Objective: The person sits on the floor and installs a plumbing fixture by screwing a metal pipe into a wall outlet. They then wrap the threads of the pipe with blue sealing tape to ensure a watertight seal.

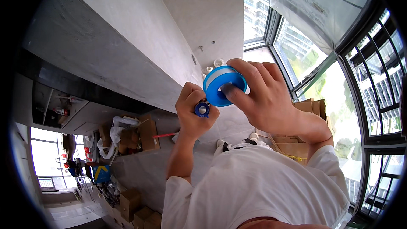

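Note:
My right hand [271, 104] grips a blue spool of white thread seal tape [215, 96], with the thumb at its centre hole and the fingers over the rim. Just left of and below the spool, my left hand [188, 112] is closed around a small fitting with a round dark blue knob [202, 110], which looks like a valve. The knob's end faces me, while most of the fitting is hidden by my fingers. Spool and fitting are close together in front of my chest; whether tape runs between them I cannot make out.
A pale wall ledge [140, 63] runs along the left. White rolls [218, 62] lie beyond my hands. Cardboard boxes [292, 146] stand at the right by the windows, and an open carton [148, 132] with plastic bags is at the left. Pipe outlets [201, 48] show on the far wall.

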Demonstrator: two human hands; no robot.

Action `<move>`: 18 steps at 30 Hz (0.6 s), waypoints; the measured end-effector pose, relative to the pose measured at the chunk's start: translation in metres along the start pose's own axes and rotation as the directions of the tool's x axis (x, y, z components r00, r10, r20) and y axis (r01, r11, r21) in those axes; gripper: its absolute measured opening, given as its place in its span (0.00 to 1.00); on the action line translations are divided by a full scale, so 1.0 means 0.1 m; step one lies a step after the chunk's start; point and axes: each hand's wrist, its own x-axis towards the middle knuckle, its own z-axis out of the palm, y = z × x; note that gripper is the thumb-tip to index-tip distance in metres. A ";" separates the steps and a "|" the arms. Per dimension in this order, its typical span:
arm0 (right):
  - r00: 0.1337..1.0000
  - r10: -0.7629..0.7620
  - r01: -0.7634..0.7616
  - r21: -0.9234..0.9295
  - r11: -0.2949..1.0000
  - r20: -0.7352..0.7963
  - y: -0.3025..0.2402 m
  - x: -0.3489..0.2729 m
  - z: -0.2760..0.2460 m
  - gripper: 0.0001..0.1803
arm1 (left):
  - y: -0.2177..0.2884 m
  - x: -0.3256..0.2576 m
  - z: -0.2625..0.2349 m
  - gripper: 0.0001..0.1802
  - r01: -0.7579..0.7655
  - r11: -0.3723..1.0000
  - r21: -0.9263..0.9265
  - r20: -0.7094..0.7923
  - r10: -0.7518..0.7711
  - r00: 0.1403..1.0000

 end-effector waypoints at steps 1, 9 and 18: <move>1.000 -0.009 0.009 0.004 1.000 -0.008 0.03 0.05 0.01 0.13 | 0.03 0.01 0.00 0.15 -0.002 0.999 -0.033 0.010 0.002 1.000; 0.995 0.063 -0.082 0.298 0.951 0.074 0.22 0.29 0.30 0.13 | 0.25 -0.02 0.01 0.18 -0.129 0.984 -0.119 0.005 0.130 0.991; 0.816 0.229 -0.578 0.726 0.373 0.531 0.15 -0.30 0.90 0.16 | 0.34 0.03 -0.01 0.19 -0.231 0.960 -0.159 -0.118 0.214 0.970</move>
